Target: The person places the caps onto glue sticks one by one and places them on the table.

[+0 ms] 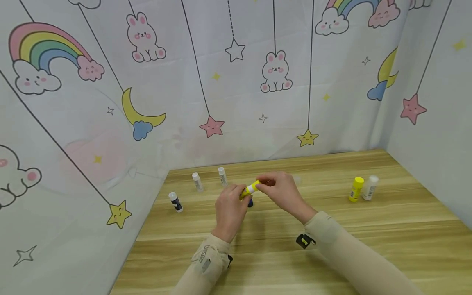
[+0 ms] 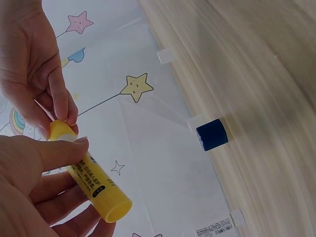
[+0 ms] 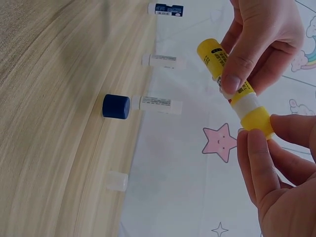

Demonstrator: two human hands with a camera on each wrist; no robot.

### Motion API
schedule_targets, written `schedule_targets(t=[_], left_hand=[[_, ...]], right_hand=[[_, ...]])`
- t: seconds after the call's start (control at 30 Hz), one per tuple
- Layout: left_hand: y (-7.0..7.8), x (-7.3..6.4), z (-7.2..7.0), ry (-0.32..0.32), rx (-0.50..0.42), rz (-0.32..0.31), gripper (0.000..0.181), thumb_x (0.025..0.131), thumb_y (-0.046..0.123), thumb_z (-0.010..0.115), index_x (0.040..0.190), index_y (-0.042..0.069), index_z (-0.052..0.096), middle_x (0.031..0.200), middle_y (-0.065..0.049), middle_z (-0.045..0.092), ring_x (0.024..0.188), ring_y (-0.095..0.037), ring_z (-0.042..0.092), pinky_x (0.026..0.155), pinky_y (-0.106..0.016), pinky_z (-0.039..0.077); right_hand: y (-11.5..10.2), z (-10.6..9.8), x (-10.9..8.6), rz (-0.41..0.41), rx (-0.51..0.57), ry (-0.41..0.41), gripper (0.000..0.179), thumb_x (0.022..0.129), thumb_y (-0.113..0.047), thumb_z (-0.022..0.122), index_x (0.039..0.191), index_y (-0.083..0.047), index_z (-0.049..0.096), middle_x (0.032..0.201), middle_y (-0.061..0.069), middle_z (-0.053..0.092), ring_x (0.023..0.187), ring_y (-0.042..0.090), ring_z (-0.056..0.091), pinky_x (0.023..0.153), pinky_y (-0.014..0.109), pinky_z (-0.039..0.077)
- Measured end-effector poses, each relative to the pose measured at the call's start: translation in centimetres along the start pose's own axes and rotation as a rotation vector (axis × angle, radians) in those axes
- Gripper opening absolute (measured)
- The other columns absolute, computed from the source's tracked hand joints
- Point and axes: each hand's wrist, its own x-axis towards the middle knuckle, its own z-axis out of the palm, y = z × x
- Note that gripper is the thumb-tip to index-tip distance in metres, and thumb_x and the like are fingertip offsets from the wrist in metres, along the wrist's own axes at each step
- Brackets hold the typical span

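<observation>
Between both hands a yellow glue stick (image 1: 252,189) is held at a slant above the table. My left hand (image 1: 231,207) grips its printed yellow body, the thumb lying along the side. My right hand (image 1: 284,192) pinches the yellow cap (image 3: 257,122) at the other end with thumb and fingertips. A white collar (image 3: 245,104) shows between cap and body. Beneath the hands a dark blue cap (image 2: 212,135) stands on the table, partly hidden by the left hand in the head view.
At the left stand a dark blue glue stick (image 1: 176,202) and two white glue sticks, one (image 1: 197,182) nearer it, another (image 1: 222,176) farther right. A yellow glue stick (image 1: 356,189) and a white one (image 1: 370,188) stand at the right. A translucent cap (image 3: 117,181) sits near the table's back.
</observation>
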Motion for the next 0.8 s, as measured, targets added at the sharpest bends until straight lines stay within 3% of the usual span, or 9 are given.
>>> schedule_targets(t=[0.3,0.8], left_hand=[[0.12,-0.04,0.01,0.026,0.0,0.02,0.026,0.077,0.015,0.09,0.1,0.01,0.077,0.089,0.0,0.07,0.077,-0.015,0.065,0.066,-0.03,0.056],[0.19,-0.12,0.09,0.015,-0.006,0.026,0.026,0.078,0.015,0.089,0.1,0.009,0.076,0.089,0.0,0.069,0.077,-0.014,0.064,0.066,-0.03,0.056]], right_hand=[[-0.06,0.0,0.0,0.015,0.028,-0.006,0.021,0.091,-0.02,0.078,0.11,-0.012,0.078,0.1,-0.002,0.074,0.084,0.012,0.07,0.067,0.028,0.058],[0.0,0.26,-0.27,0.002,0.026,-0.001,0.019,0.091,-0.02,0.078,0.108,-0.012,0.078,0.099,-0.003,0.074,0.083,0.011,0.069,0.066,0.028,0.058]])
